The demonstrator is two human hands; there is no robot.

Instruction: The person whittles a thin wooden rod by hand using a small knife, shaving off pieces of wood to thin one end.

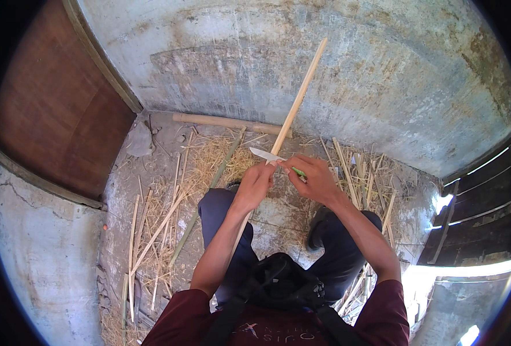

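Observation:
My left hand (pixel 254 185) grips a long pale bamboo strip (pixel 299 95) that slants up toward the wall and runs down past my knee. My right hand (pixel 315 177) holds a knife (pixel 265 154) with a green handle; its light blade points left and lies against the strip just above my left fingers. Both hands meet in front of my knees, which are in dark blue trousers.
Split bamboo strips and dry shavings (pixel 157 230) litter the concrete floor on the left and on the right (pixel 362 179). A thick bamboo pole (pixel 226 123) lies along the base of the stained wall (pixel 347 75). A brown door (pixel 59 109) stands at left, dark shutters (pixel 480 213) at right.

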